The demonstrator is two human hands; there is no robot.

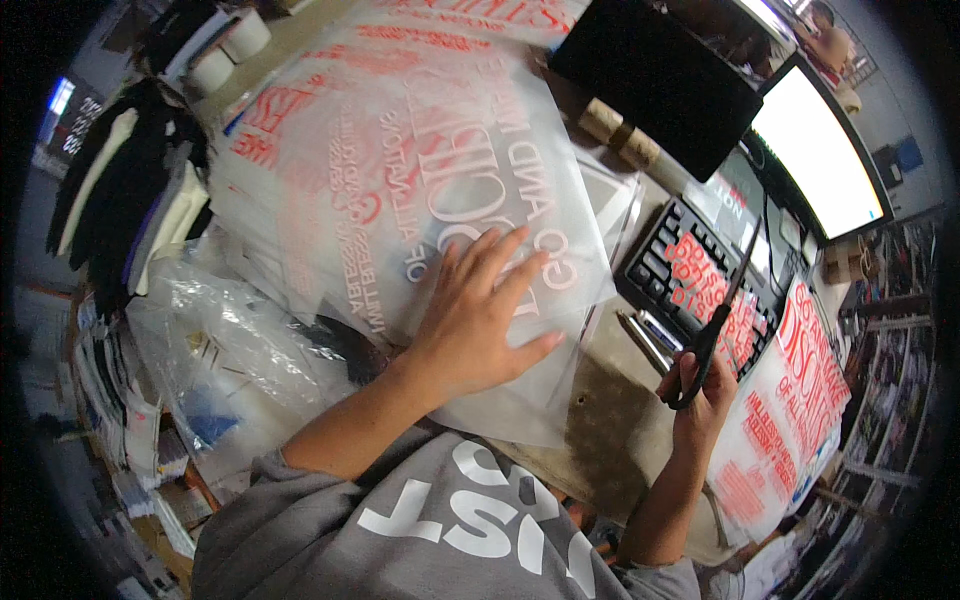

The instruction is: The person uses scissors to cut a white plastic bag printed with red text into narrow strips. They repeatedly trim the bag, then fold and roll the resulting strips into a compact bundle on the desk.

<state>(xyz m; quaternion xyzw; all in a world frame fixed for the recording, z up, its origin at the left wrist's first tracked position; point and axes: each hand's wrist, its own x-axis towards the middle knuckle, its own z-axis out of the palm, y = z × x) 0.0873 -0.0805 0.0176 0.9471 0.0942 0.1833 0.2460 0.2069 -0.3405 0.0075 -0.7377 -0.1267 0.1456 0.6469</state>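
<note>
My left hand [480, 310] lies spread on a stack of translucent printed transfer sheets [330, 140] with red and white lettering. My right hand [705, 395] grips black scissors [710, 345] by the handles, blades pointing up to the right. Close by are several pens [647, 340], a black slotted tray [655, 250] with red lettered cut pieces [710, 300] on it, and another red-printed sheet [770, 440] to the right.
A lit monitor [810, 150] and a black panel [650, 70] stand at the back right, near a cardboard roll [615, 135]. Dark and white fabric [120, 200] and crumpled plastic film [220, 350] sit left. A person [830, 40] is in the far background.
</note>
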